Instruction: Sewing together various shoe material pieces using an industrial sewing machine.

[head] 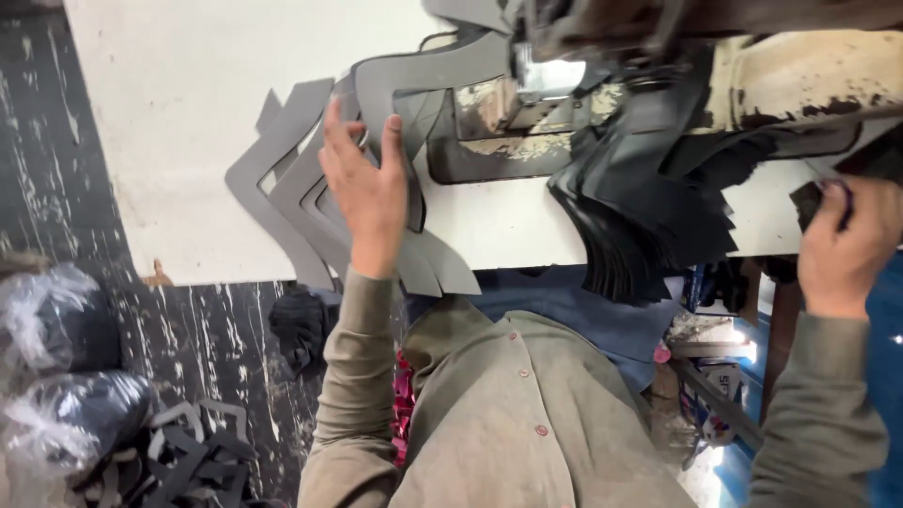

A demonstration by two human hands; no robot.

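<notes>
I'm looking down at a white work surface [188, 113], and the left hand [369, 183] is up on the fan of grey cut pieces [292, 188]. Its fingers are spread flat and pressed on the top piece, thumb hooked at one edge; a flat press rather than a closed grip, as far as I can see. The pieces are thin, matte grey, angular and notched like chevrons, overlapped in a loose spread that reaches from mid-surface to its near edge, a few tips hanging over.

Over on the right, the right hand [842, 235] is clenched around a small dark piece [816, 202] at the far right end of the surface. I can't make out more of that piece than its dark edge.

Between the hands sits a thick stack of black cut pieces [640, 226], fanned and drooping over the near edge, just below a worn sewing machine [658, 85] with chipped cream paint.

How far along? My read is midway: many grey pieces are spread out and waiting, the black stack is big, and more dark cut-outs lie on the floor [188, 452] at lower left beside plastic-wrapped bundles [56, 320]. Nothing here looks like a finished, joined item.
</notes>
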